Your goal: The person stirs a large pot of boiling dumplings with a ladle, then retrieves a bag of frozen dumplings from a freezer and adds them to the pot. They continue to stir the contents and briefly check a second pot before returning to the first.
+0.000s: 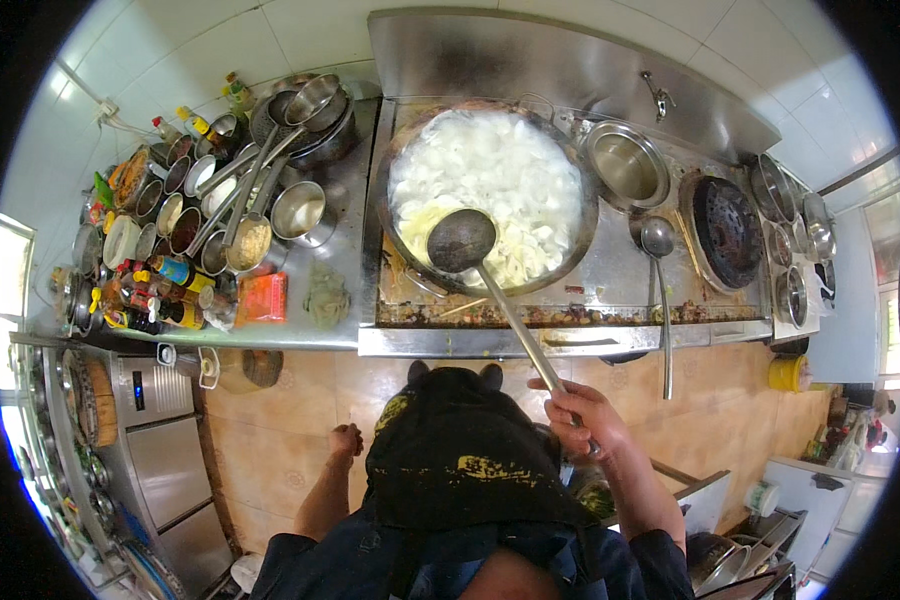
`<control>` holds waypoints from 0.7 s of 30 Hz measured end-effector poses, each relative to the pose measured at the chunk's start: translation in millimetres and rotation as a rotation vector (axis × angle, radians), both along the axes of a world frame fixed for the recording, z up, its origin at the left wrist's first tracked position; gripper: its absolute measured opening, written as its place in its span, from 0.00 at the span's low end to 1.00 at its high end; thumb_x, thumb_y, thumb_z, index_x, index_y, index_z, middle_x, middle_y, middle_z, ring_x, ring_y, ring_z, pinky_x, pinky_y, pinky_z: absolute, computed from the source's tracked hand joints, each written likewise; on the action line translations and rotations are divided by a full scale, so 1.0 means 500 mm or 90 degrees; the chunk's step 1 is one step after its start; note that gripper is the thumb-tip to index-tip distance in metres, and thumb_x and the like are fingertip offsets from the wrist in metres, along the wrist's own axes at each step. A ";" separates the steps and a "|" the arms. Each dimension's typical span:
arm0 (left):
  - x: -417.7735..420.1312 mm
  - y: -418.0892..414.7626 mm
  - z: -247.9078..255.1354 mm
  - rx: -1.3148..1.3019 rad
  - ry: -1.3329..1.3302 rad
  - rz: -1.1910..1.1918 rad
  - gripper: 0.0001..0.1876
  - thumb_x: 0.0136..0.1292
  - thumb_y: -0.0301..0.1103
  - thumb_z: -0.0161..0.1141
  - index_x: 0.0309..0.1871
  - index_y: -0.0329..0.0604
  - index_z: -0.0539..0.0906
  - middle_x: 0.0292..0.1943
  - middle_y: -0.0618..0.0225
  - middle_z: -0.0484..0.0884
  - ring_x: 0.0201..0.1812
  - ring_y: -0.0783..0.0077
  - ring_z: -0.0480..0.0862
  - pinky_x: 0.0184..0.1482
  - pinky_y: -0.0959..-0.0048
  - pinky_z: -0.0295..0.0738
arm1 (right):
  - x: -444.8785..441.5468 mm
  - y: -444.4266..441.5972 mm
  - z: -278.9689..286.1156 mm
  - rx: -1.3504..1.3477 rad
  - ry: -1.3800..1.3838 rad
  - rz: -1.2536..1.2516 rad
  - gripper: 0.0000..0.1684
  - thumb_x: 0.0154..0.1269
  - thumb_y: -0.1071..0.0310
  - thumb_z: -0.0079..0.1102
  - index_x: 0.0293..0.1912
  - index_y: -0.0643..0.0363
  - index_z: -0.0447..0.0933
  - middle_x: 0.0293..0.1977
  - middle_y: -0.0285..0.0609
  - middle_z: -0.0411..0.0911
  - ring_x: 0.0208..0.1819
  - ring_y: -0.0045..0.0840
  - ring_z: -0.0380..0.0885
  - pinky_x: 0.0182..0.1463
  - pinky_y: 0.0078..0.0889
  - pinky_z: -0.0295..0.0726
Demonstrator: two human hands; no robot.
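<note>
My right hand (581,420) grips the end of a long-handled metal ladle (461,240). The ladle's dark round bowl is over the lower left part of a large wok (585,247) on the stove. Pale, flat pieces in whitish, steaming liquid (495,172) fill the wok; those around the ladle look yellowish. My left hand (346,440) hangs beside my body at the left, over the floor, with its fingers curled. Nothing can be seen in it. A dark apron (457,450) covers my front.
A metal pot (626,165), a second ladle (658,238) and a dark perforated burner cover (727,232) lie right of the wok. Seasoning bowls, bottles (184,274), strainers (319,101) and a red packet (262,297) crowd the left counter. The stove's front edge (450,343) lies before me.
</note>
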State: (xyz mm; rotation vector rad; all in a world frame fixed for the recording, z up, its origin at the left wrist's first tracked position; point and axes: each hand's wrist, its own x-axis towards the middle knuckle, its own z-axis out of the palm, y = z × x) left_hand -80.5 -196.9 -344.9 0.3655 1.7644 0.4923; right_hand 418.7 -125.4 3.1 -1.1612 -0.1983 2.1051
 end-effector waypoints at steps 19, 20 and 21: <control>0.008 0.008 0.047 -0.001 -0.035 -0.013 0.14 0.75 0.35 0.54 0.36 0.31 0.77 0.19 0.61 0.74 0.13 0.68 0.71 0.16 0.66 0.62 | -0.023 0.063 -0.094 0.028 0.078 -0.022 0.25 0.82 0.63 0.47 0.70 0.66 0.66 0.27 0.29 0.62 0.15 0.10 0.57 0.12 0.18 0.56; 0.011 0.014 0.046 -0.016 -0.016 -0.020 0.14 0.75 0.35 0.54 0.36 0.31 0.77 0.19 0.61 0.74 0.13 0.68 0.71 0.16 0.66 0.62 | -0.018 0.057 -0.095 0.021 0.096 -0.031 0.25 0.82 0.63 0.47 0.70 0.66 0.66 0.27 0.29 0.61 0.15 0.09 0.56 0.12 0.17 0.56; 0.019 0.020 0.050 -0.031 0.000 -0.027 0.14 0.75 0.35 0.54 0.36 0.31 0.77 0.18 0.61 0.74 0.13 0.68 0.71 0.16 0.66 0.62 | -0.012 0.050 -0.096 0.014 0.112 -0.039 0.25 0.82 0.63 0.46 0.70 0.66 0.66 0.27 0.29 0.61 0.15 0.09 0.56 0.12 0.17 0.56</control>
